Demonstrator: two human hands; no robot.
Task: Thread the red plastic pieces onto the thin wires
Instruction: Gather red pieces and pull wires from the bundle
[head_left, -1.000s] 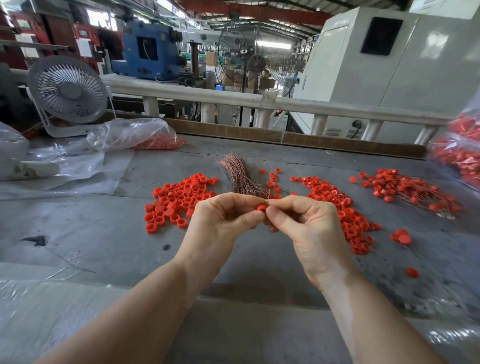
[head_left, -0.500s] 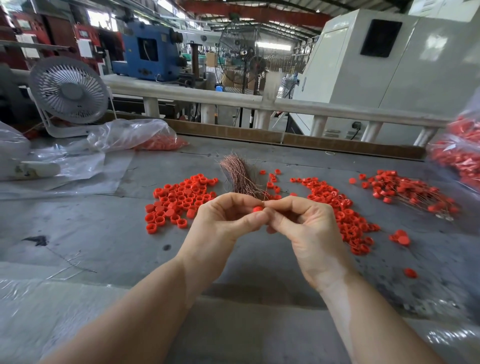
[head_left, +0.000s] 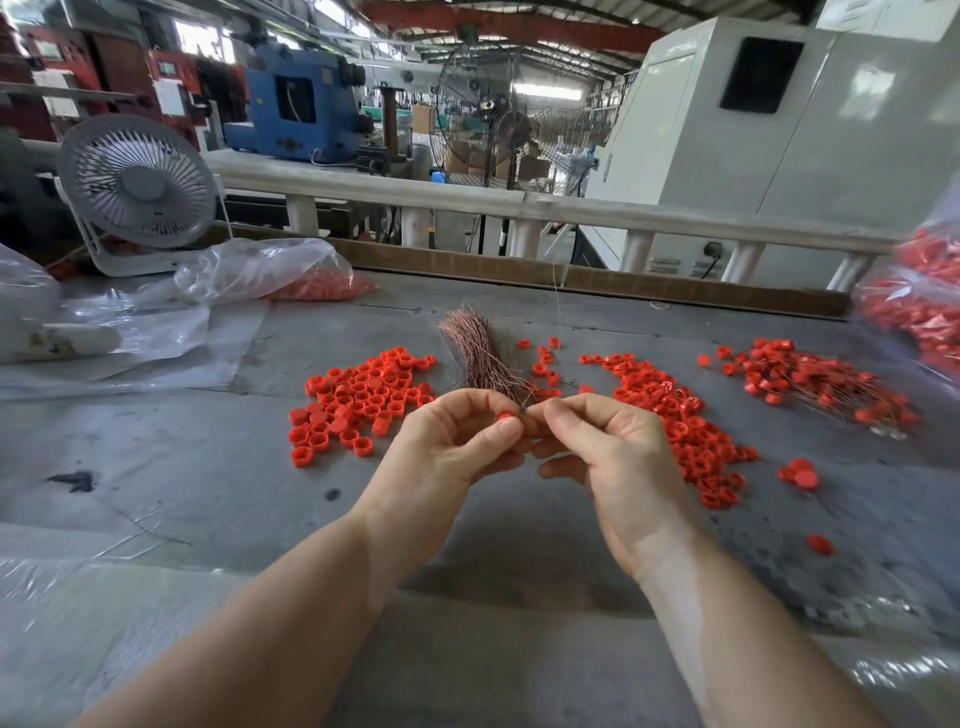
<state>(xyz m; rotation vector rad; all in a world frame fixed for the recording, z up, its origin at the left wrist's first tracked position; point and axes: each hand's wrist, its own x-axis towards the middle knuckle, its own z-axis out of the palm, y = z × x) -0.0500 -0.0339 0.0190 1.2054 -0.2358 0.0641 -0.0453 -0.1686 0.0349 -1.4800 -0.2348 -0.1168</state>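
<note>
While both hands meet above the middle of the grey desk (head_left: 208, 467), the left hand (head_left: 447, 447) pinches a small red plastic piece (head_left: 505, 416) between thumb and forefinger, its grip clamped on that piece. The right hand (head_left: 608, 452) sits just beside it, fingertips almost touching the left ones, and its thumb and forefinger are pressed together on a thin wire (head_left: 555, 332) that rises from the fingers toward the far edge of the desk. The other fingers of the right hand curl loosely underneath.

Directly behind the hands lies a bundle of copper-coloured wires (head_left: 475, 348), fanned at its far end. To the left of it a heap of red pieces (head_left: 358, 400) lies on the desk, many with the open side up. To the right, a longer heap of red pieces (head_left: 680, 421) runs from near the bundle down past the right hand. Farther right lies a pile of pieces with wires through them (head_left: 815, 384). A few loose red pieces (head_left: 802, 473) lie apart near the right edge.

At the far left stand a small grey fan (head_left: 137, 184) and a clear plastic bag (head_left: 270, 270) holding more red pieces; another bag of red pieces (head_left: 919, 306) shows at the right edge.
</note>
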